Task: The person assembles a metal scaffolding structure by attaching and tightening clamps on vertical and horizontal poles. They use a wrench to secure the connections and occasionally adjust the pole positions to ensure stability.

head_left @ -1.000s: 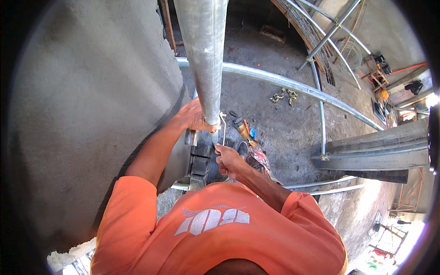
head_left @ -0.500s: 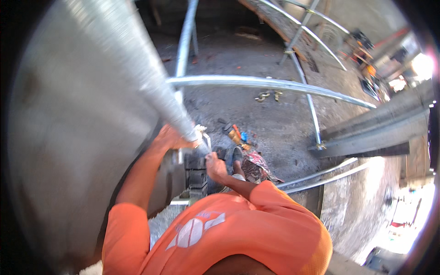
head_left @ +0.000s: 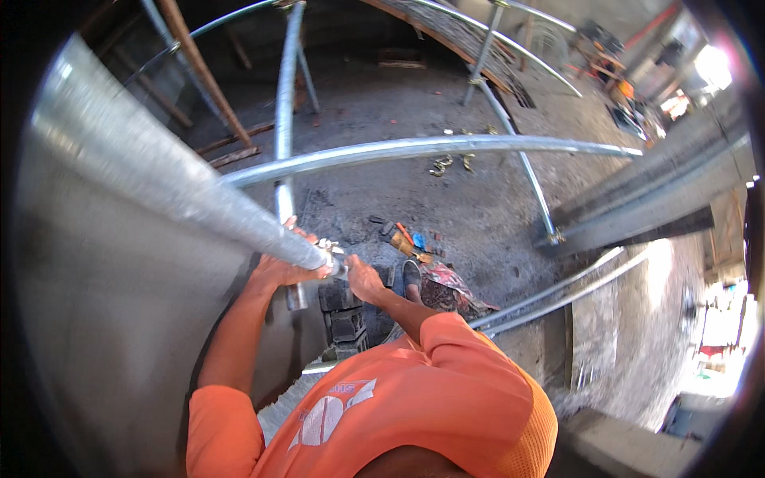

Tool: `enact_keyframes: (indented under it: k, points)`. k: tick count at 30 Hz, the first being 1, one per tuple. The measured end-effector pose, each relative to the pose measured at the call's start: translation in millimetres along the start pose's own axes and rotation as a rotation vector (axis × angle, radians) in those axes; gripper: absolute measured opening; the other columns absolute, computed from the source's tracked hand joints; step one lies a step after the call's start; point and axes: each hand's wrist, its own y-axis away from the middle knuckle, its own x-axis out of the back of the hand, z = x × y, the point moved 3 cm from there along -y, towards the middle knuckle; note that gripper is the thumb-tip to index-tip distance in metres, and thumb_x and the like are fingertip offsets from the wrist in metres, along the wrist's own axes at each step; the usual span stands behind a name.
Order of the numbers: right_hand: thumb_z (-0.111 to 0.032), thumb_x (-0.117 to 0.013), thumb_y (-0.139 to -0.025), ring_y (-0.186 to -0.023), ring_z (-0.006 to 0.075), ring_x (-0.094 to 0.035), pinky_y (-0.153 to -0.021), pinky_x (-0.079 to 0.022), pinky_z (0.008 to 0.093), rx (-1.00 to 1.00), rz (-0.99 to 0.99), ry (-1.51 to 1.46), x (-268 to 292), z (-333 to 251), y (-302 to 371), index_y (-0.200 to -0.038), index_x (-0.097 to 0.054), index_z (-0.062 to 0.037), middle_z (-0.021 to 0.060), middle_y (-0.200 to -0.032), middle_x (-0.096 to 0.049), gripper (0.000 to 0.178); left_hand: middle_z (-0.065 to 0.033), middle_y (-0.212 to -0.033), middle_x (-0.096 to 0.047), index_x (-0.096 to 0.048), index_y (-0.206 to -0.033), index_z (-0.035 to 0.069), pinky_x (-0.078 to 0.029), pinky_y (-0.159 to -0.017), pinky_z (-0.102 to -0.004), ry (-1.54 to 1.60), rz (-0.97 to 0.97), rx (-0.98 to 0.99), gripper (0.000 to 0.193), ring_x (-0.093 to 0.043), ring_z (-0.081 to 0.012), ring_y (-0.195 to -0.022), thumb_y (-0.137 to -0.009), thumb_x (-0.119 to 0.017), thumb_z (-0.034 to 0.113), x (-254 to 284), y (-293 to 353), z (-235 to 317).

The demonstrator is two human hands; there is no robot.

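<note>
A thick galvanized scaffold pipe [head_left: 183,179] slants down from the upper left to just in front of me. My left hand [head_left: 276,272] is wrapped round it near its lower end, with fingertips showing over the far side. At that end sits a small metal clamp [head_left: 327,246]. Just right of the clamp is my right hand [head_left: 366,280], its fingers closed; whatever they hold is hidden. Behind the left hand an upright pipe [head_left: 284,143] comes down, its lower end showing below the wrist.
A horizontal pipe [head_left: 430,146] crosses ahead. Concrete blocks [head_left: 346,325] are stacked below my hands. Loose clamps [head_left: 441,165], hand tools [head_left: 402,239] and a crumpled sack [head_left: 450,287] lie on the floor. A concrete beam [head_left: 653,191] is at right, a plastered wall [head_left: 119,319] at left.
My view has shifted, bringing more of the far-left scaffold into sight. The right hand is now nearer the pipe end; the thin metal handle seen between clamp and hand no longer shows clearly.
</note>
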Motion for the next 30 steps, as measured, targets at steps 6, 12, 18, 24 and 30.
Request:
enact_keyframes:
  k: [6,12,18,24,30]
  points:
    - [-0.04,-0.033,-0.105,-0.09,0.0494,-0.058,-0.079,-0.043,0.0558,0.131,0.192,-0.195,-5,5,7,-0.102,-0.054,-0.0009,0.0278,-0.093,-0.062,0.045,-0.0062,-0.092,-0.059,-0.06,-0.099,0.01,-0.023,-0.121,-0.0481,-0.003,-0.012,0.106,0.069,-0.058,-0.0251,-0.103,-0.065,-0.067,0.069,0,4,1]
    - [-0.048,-0.025,-0.106,-0.092,0.0549,-0.057,-0.078,-0.043,0.0596,-0.01,0.145,-0.104,-15,11,6,-0.106,-0.056,-0.0006,0.0306,-0.092,-0.063,0.056,-0.0124,-0.102,-0.064,-0.063,-0.102,0.013,-0.021,-0.122,-0.0475,0.094,-0.147,0.186,0.071,-0.059,-0.0271,-0.113,-0.066,-0.064,0.074,16,6,9]
    - [-0.055,-0.019,-0.105,-0.105,0.0559,-0.055,-0.088,-0.042,0.0589,-0.248,-0.002,-0.15,-13,-5,35,-0.115,-0.057,0.0046,0.0365,-0.104,-0.062,0.071,-0.0094,-0.111,-0.066,-0.064,-0.102,0.018,-0.024,-0.12,-0.0481,0.146,-0.066,0.183,0.07,-0.056,-0.0291,-0.121,-0.064,-0.063,0.077,39,10,25]
    - [-0.063,-0.021,-0.101,-0.101,0.0513,-0.054,-0.092,-0.042,0.055,-0.438,-0.101,-0.085,2,-50,76,-0.107,-0.057,0.007,0.0338,-0.098,-0.06,0.079,-0.0094,-0.107,-0.07,-0.075,-0.096,0.017,-0.04,-0.107,-0.0418,0.178,-0.022,0.161,0.054,-0.055,-0.0302,-0.118,-0.065,-0.072,0.061,62,14,39]
    - [-0.051,-0.044,-0.101,-0.059,0.0239,-0.055,-0.054,-0.047,0.0435,-0.578,-0.232,-0.155,46,-125,101,-0.109,-0.058,0.0005,0.0146,-0.078,-0.056,0.054,-0.0088,-0.106,-0.07,-0.074,-0.094,0.014,-0.038,-0.109,-0.0419,0.195,-0.059,0.132,0.052,-0.056,-0.0294,-0.116,-0.066,-0.072,0.057,69,12,40]
